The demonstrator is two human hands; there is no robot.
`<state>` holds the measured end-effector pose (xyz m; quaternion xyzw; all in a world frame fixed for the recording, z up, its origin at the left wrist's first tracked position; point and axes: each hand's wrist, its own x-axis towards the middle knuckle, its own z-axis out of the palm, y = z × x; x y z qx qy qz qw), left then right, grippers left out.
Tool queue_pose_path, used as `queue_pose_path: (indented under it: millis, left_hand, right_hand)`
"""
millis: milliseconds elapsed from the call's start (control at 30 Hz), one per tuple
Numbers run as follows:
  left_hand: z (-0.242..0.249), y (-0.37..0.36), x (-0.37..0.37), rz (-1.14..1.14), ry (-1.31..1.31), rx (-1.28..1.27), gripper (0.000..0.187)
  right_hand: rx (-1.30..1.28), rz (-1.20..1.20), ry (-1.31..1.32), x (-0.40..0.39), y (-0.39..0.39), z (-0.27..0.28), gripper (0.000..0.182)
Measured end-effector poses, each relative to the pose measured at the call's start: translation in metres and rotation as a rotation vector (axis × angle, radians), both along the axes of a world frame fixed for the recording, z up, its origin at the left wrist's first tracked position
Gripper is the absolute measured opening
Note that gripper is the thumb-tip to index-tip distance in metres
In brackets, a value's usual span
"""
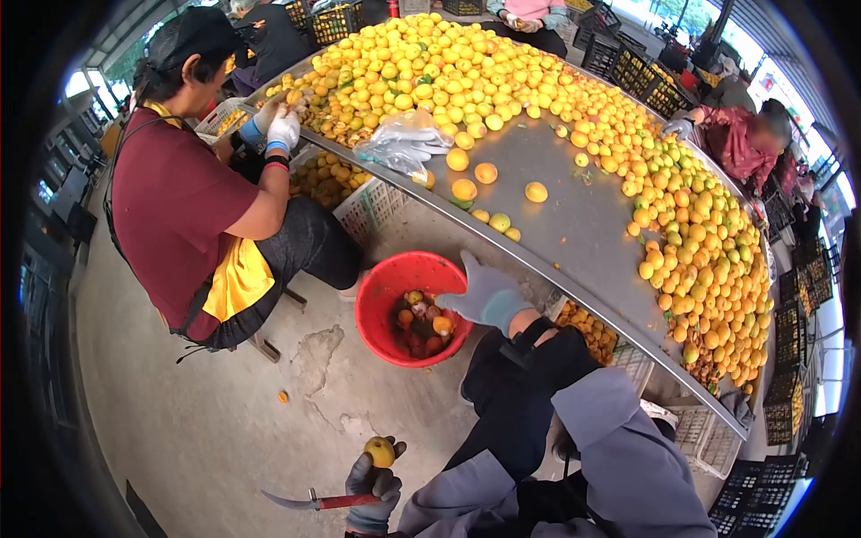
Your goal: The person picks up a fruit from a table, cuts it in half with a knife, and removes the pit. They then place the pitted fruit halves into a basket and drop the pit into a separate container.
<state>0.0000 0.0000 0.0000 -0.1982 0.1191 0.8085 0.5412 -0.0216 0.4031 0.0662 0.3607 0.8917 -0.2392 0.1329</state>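
Note:
My left hand (372, 491), in a dark grey glove, is low in the head view. It is closed on a round yellow fruit (380, 452) and on a knife (345, 502) with a red handle, whose curved blade points left. My right hand (484, 294), in a light grey glove with a blue cuff, is over the right rim of a red basin (369, 309). Its thumb and fingers are apart and nothing shows in them. Several pieces of orange and brownish fruit lie in the bottom of the basin.
A metal table (552, 220) bears a large heap of yellow fruit (430, 72) and a plastic bag (405, 142). At left a person in a maroon shirt (175, 202) sits working with gloved hands. Crates (372, 208) stand under the table. More people sit along its far side.

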Motion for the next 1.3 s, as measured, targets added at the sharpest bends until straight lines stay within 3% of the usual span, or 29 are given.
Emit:
queue_pose_path:
  millis: [167,233,300,333,367,433,500,533,567,667,767,833,1100,1167,1200,1233,1300]
  left_hand:
    - [0.013,0.005,-0.008,0.013,0.068,-0.03,0.052]
    - [0.013,0.007,-0.004,0.002,0.058,-0.035,0.052]
    - [0.014,0.012,-0.005,-0.014,0.06,-0.032,0.052]
    - [0.013,0.011,-0.005,-0.017,0.06,-0.038,0.052]
    - [0.013,0.011,-0.005,-0.027,0.059,-0.041,0.052]
    - [0.003,0.01,-0.006,-0.05,0.075,0.002,0.055]
    - [-0.001,0.009,-0.004,-0.021,0.122,-0.054,0.057]
    - [0.021,0.022,0.003,0.007,0.016,-0.478,0.054]
    - [0.014,0.019,-0.001,-0.013,0.028,-0.534,0.051]
    - [0.019,0.026,-0.001,-0.031,0.081,-0.512,0.051]
    - [-0.009,0.012,-0.006,-0.034,0.193,-0.498,0.05]
    - [-0.003,0.023,-0.011,-0.082,0.285,-0.381,0.05]
    - [0.057,0.055,0.008,-0.038,0.17,-0.558,0.051]
    - [0.047,0.057,0.0,-0.1,0.177,-0.399,0.051]
    - [0.075,0.075,0.008,-0.121,0.222,-0.396,0.05]
    - [0.07,0.077,0.007,-0.135,0.225,-0.391,0.05]
    - [0.047,0.087,-0.009,-0.256,0.26,-0.092,0.055]
  right_hand:
    - [0.047,-0.058,0.304,0.023,0.006,0.036,0.092]
    - [0.118,-0.05,0.412,0.047,0.025,0.013,0.087]
    - [-0.119,-0.176,0.574,0.067,0.036,0.015,0.076]
    - [-0.42,-0.303,0.573,0.079,0.034,0.032,0.063]
    - [-0.404,-0.322,0.578,0.09,0.037,0.028,0.063]
    - [-0.983,-0.525,0.828,0.12,0.05,0.019,0.06]
    - [-1.144,-0.489,0.867,0.141,0.058,0.01,0.062]
    - [-1.183,-0.517,0.918,0.147,0.058,0.01,0.059]
    - [-1.229,-0.541,0.969,0.152,0.057,0.01,0.056]
    - [-1.248,-0.496,1.041,0.171,0.058,0.011,0.057]
    - [-1.113,-0.592,1.094,0.188,0.056,0.019,0.052]
    - [-1.041,-0.632,1.156,0.205,0.054,0.026,0.046]
    - [-0.562,-0.958,1.322,0.298,0.075,0.035,0.029]
    - [-0.511,-1.055,1.377,0.319,0.078,0.042,0.028]
    - [-0.455,-1.085,1.419,0.331,0.079,0.045,0.025]
    - [-0.396,-1.118,1.459,0.345,0.079,0.046,0.022]
    - [-0.329,-1.136,1.503,0.369,0.086,0.041,0.02]
